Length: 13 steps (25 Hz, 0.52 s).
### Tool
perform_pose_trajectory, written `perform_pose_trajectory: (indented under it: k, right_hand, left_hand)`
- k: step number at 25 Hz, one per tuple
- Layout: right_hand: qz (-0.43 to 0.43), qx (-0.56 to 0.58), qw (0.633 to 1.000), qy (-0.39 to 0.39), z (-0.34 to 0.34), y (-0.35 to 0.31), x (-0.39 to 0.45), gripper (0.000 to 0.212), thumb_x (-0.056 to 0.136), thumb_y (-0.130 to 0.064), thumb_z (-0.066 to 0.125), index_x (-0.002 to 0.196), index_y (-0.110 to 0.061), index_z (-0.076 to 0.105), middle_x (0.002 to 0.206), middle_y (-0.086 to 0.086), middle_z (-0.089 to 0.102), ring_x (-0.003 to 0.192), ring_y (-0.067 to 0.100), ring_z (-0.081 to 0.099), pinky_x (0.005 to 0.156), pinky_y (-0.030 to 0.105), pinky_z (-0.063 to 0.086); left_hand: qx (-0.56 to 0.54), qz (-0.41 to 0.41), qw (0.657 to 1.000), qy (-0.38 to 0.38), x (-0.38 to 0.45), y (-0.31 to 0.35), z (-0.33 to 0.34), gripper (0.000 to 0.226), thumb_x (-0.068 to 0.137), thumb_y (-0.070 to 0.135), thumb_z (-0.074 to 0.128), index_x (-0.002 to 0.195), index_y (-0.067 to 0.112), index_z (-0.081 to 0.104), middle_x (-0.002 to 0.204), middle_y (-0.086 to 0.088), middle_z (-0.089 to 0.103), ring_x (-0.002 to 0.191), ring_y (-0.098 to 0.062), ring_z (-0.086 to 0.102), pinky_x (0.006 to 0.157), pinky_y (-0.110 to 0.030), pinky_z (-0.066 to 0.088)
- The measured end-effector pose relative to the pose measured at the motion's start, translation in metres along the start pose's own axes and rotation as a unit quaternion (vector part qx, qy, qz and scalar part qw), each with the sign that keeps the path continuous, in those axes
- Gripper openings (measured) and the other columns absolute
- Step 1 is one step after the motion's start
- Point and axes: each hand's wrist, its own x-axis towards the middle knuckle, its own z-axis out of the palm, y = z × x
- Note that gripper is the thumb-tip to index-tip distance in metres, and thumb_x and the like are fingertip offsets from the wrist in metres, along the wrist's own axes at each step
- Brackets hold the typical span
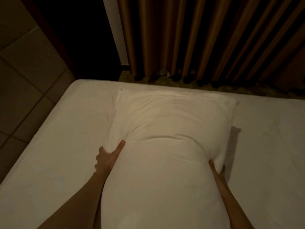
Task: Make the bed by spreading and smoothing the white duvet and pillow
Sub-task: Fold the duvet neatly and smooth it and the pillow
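A plump white pillow (168,138) lies lengthwise on the bed's white sheet (57,146), its far end near the mattress edge, its near end bulging toward me. My left hand (109,157) grips its left side, thumb pressed into the fabric. My right hand (217,171) holds its right side from underneath, mostly hidden by the pillow. No duvet is in view.
Brown pleated curtains (206,38) hang behind the far edge of the bed. A tiled floor (21,80) runs along the left side. A dark piece of furniture (79,38) stands at the far left corner. The room is dim.
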Motion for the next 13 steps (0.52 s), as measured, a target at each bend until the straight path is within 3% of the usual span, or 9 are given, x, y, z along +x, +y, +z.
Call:
perform_pose_trajectory:
  k: [2,7,10,13]
  right_hand:
    - [-0.015,-0.005,1.000,0.011,0.006,0.007,0.002,0.178,0.007,-0.104,0.054,0.161,-0.031,0.007,0.163,0.011,0.030,0.142,0.032,0.039,0.112,0.041,0.035]
    - [-0.013,0.002,0.999,0.031,0.016,0.009,0.004,0.168,0.016,-0.098,0.057,0.160,-0.022,0.016,0.160,0.015,0.033,0.142,0.034,0.038,0.106,0.038,0.035]
    - [-0.007,0.017,0.999,0.046,0.017,0.017,0.007,0.145,0.034,-0.082,0.058,0.158,-0.013,0.023,0.156,0.018,0.038,0.138,0.035,0.042,0.100,0.036,0.036]
    - [-0.012,0.004,0.999,0.040,0.018,0.023,0.004,0.128,0.049,-0.075,0.058,0.156,-0.013,0.026,0.154,0.018,0.041,0.135,0.035,0.045,0.096,0.036,0.037]
  left_hand:
    - [-0.014,-0.002,1.000,-0.007,0.002,-0.004,0.003,0.166,0.020,0.110,0.045,0.158,0.022,0.019,0.156,-0.017,0.035,0.137,-0.043,0.040,0.113,-0.059,0.036]
    - [0.019,-0.037,0.998,0.056,0.001,-0.008,0.019,0.154,0.020,0.107,0.036,0.141,0.012,0.036,0.136,-0.019,0.052,0.126,-0.041,0.049,0.109,-0.057,0.037]
    - [-0.028,-0.019,0.999,0.018,0.004,-0.013,0.020,0.145,0.035,0.101,0.054,0.143,0.007,0.030,0.136,-0.019,0.054,0.123,-0.040,0.054,0.107,-0.055,0.042]
    - [0.002,0.008,0.999,0.043,0.002,-0.022,0.011,0.128,0.046,0.101,0.058,0.131,0.006,0.049,0.118,-0.012,0.063,0.104,-0.034,0.061,0.091,-0.047,0.051]
